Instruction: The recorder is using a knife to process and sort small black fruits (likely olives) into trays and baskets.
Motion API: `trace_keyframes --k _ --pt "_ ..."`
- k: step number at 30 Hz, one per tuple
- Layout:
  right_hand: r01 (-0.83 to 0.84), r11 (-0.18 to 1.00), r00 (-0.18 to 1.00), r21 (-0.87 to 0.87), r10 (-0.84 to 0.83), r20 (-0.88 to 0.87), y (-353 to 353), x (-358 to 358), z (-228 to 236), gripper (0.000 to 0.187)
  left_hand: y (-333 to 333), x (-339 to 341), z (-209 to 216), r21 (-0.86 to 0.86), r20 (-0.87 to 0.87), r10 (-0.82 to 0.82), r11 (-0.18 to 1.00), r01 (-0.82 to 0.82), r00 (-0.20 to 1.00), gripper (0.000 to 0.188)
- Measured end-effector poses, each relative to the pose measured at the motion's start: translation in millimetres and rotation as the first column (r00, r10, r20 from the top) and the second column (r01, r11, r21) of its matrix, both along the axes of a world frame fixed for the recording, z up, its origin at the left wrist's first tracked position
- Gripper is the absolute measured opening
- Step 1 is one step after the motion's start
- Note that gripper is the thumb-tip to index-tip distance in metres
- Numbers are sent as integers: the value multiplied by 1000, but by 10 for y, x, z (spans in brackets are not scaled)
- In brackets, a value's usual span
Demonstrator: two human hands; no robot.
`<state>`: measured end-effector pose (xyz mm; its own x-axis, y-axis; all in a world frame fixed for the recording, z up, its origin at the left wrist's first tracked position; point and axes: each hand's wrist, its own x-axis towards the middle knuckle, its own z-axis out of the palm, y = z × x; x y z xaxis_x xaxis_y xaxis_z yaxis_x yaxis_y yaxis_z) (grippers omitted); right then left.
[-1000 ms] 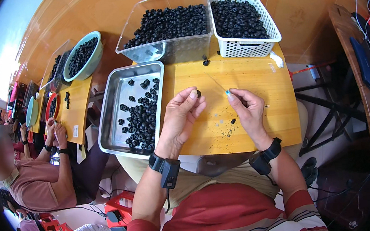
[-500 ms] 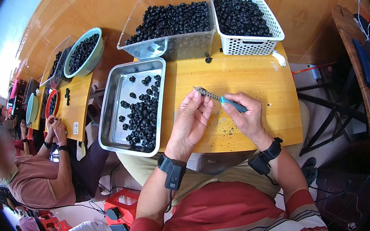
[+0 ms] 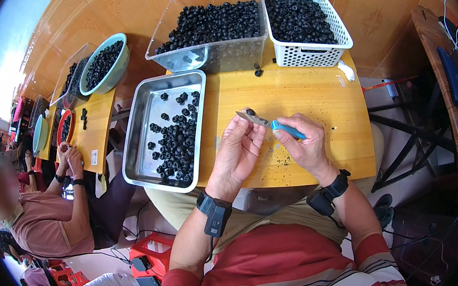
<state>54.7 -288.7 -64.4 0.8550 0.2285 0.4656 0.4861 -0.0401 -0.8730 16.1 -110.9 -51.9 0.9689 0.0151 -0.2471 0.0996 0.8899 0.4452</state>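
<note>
My right hand (image 3: 308, 139) is closed around the blue handle of a knife (image 3: 290, 129), its blade pointing left. Beside the blade, a small black ring-like part (image 3: 251, 112) is pinched in the fingers of my left hand (image 3: 236, 150). The blade seems to lie against or very near this part; actual contact cannot be made out. Both hands are above the wooden table (image 3: 313, 92). To their left sits a steel tray (image 3: 141, 102) holding many loose black parts (image 3: 176, 148) of similar look.
A clear plastic box (image 3: 236, 55) and a white perforated basket (image 3: 309, 56), both full of black parts, stand at the table's back. Stray black parts and dark crumbs lie on the wood. At left, a co-worker (image 3: 59, 222) sits by another table with a green basin (image 3: 121, 70).
The knife blade has turned so its flat face shows more, and the black part now shows above it. My hands have barely shifted.
</note>
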Motion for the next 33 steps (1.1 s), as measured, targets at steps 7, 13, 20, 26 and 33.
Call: trace_keyframes --k 7,13,20,26,33 --pt "23 1000 998 -3 -23 62 3 7 -27 27 -4 -24 -18 -21 8 -14 1000 14 1000 18" --pt "10 1000 999 -16 -10 40 2 -6 -6 27 21 -41 -49 -57 16 -28 998 29 999 21" --pt "6 1000 999 22 -7 43 8 7 -34 27 28 -57 -8 6 44 -29 1000 28 999 19" --pt "154 988 986 -24 -155 -68 -22 105 -149 26 2 -160 170 75 97 -45 996 37 994 18" --pt "91 994 983 58 -80 -167 25 42 -58 25 121 -282 281 194 68 -9 981 -4 998 20"
